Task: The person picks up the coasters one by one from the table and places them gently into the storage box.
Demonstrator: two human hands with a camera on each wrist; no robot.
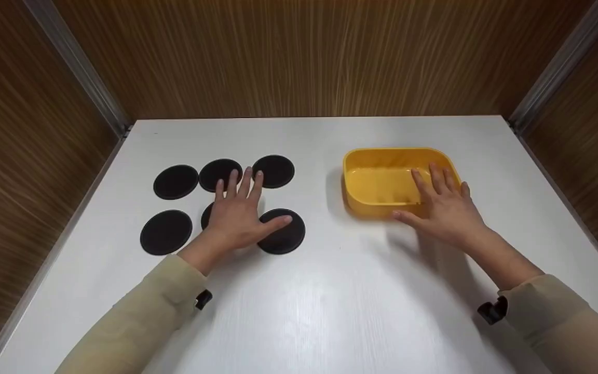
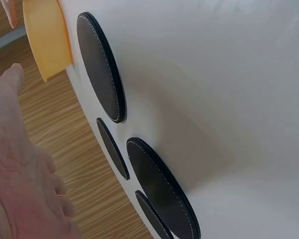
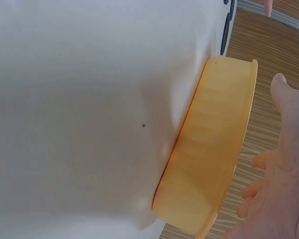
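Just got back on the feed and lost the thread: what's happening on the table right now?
A person has both hands out over a white table. The left hand is spread flat, fingers straight, over the near middle one of six black round coasters, its thumb on the near right coaster. The right hand hovers open at the near right corner of an empty yellow plastic tub; whether it touches the rim is unclear. Neither hand has a grip on anything.

6 black discs [image 1: 176, 182], pale-stitched edges; yellow tub [image 1: 377, 205]; white table [image 1: 330, 291], perhaps faintly grained; beige sleeves [image 1: 143, 311].
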